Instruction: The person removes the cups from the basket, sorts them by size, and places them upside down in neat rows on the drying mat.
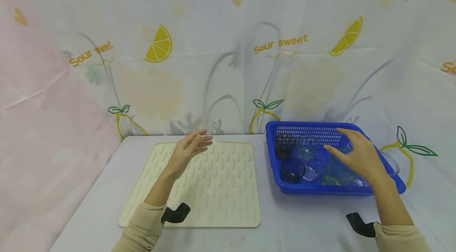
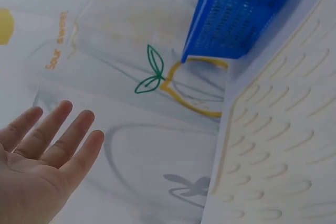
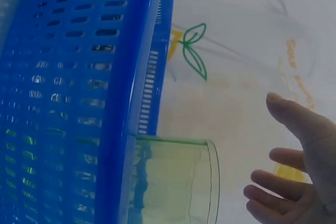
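Note:
My left hand (image 1: pixel 185 151) is raised over the cream ribbed mat (image 1: pixel 228 192), its fingers stretched out and holding nothing. In the left wrist view the left palm and spread fingers show at the lower left. My right hand (image 1: pixel 361 159) hovers above the right part of the blue plastic basket (image 1: pixel 320 189), thumb and fingers apart. Several glasses are in the basket: a dark glass (image 1: pixel 284 151), a dark bluish glass (image 1: pixel 292 172), a clear glass (image 1: pixel 305 152) and others. A greenish clear glass (image 3: pixel 176 182) stands above the basket's rim in the right wrist view, apart from the fingers.
A white cloth-covered table (image 1: pixel 278 220) carries the mat at left and the basket at right. Behind it hangs a lemon-print cloth (image 1: pixel 213 77), with a pink cloth (image 1: pixel 32 125) on the left. A clear rim (image 1: pixel 391 163) shows near the basket's right end.

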`<state>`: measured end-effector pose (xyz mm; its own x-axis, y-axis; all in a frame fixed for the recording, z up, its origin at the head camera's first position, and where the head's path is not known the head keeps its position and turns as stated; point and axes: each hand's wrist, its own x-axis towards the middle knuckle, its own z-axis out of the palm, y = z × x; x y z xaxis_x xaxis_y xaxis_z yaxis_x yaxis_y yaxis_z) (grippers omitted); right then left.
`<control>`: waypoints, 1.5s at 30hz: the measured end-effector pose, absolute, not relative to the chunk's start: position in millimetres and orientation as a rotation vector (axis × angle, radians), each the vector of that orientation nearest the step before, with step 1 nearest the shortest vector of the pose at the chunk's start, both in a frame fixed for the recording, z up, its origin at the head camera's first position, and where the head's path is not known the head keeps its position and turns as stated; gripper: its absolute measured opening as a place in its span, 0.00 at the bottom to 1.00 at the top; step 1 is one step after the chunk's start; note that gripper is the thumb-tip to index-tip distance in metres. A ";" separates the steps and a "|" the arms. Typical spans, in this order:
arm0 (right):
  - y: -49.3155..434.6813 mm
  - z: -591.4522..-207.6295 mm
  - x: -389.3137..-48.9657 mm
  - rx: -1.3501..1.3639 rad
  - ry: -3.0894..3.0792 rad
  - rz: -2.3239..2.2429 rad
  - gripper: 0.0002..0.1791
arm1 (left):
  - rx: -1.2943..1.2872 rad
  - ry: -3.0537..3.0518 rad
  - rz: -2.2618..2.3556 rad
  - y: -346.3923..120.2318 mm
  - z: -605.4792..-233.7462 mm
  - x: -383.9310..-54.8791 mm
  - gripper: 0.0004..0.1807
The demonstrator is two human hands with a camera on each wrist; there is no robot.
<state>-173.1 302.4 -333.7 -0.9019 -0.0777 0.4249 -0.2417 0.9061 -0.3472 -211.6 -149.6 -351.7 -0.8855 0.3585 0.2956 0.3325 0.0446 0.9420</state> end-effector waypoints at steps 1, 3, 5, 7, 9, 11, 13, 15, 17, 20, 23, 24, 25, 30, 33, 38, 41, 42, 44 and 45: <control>305.3 -333.5 -173.5 0.232 -2.684 0.545 0.40 | 0.754 2.254 2.029 -149.4 -352.0 -211.4 0.28; 310.7 -333.3 -174.2 0.223 -2.736 0.520 0.42 | 0.771 2.255 2.037 -148.9 -353.2 -211.3 0.27; 315.4 -333.4 -174.9 0.218 -2.781 0.510 0.43 | 0.783 2.261 2.042 -148.1 -354.1 -211.5 0.25; 319.7 -333.9 -176.2 0.223 -2.811 0.501 0.44 | 0.792 2.265 2.045 -147.3 -355.4 -211.8 0.24; 323.2 -334.3 -177.2 0.225 -2.834 0.512 0.45 | 0.796 2.267 2.049 -146.6 -356.4 -212.2 0.22; 326.0 -335.2 -178.1 0.225 -2.854 0.519 0.45 | 0.800 2.266 2.048 -146.0 -357.8 -212.3 0.22; 328.7 -336.1 -178.4 0.220 -2.881 0.521 0.46 | 0.806 2.251 2.051 -145.1 -358.8 -212.3 0.23; 331.2 -337.3 -178.1 0.214 -2.917 0.520 0.47 | 0.823 2.233 2.046 -144.1 -359.4 -211.9 0.24; 334.0 -339.3 -177.9 0.218 -2.950 0.507 0.48 | 0.830 2.212 2.039 -143.2 -359.4 -211.3 0.24; 337.4 -342.1 -177.7 0.230 -2.981 0.491 0.48 | 0.855 2.183 2.025 -141.4 -359.3 -210.6 0.25; 339.0 -343.5 -178.0 0.238 -2.992 0.491 0.49 | 0.883 2.173 2.005 -139.7 -360.3 -210.6 0.25; 339.0 -343.6 -178.2 0.239 -2.991 0.494 0.49 | 0.893 2.173 1.998 -139.1 -361.1 -210.9 0.25; 339.4 -343.9 -178.5 0.240 -2.990 0.493 0.50 | 0.898 2.177 1.990 -138.5 -361.5 -210.9 0.25; 341.3 -346.9 -179.8 0.242 -3.055 0.489 0.52 | 0.887 2.182 1.966 -136.5 -364.0 -210.5 0.27; 341.5 -346.8 -179.6 0.276 -3.115 0.465 0.55 | 0.894 2.174 1.960 -135.4 -364.8 -211.0 0.26; 341.5 -345.4 -178.6 0.369 -3.134 0.456 0.59 | 0.901 2.137 1.962 -133.5 -369.8 -212.8 0.26; 341.4 -345.8 -177.4 0.400 -3.112 0.484 0.59 | 0.878 2.121 1.960 -132.0 -373.0 -212.4 0.26; 341.2 -346.6 -177.0 0.408 -3.099 0.496 0.58 | 0.876 2.119 1.960 -131.4 -374.1 -212.3 0.26; 340.6 -348.5 -176.7 0.407 -3.074 0.511 0.56 | 0.870 2.120 1.958 -129.9 -375.7 -212.3 0.26; 340.4 -349.4 -177.0 0.405 -3.060 0.506 0.56 | 0.871 2.121 1.956 -129.2 -376.1 -212.2 0.26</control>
<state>-177.0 340.4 -349.4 -0.9664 -0.2512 0.0548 -0.2555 0.9141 -0.3149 -212.2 -129.2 -376.1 -0.8255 0.4876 0.2844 0.3228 -0.0055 0.9464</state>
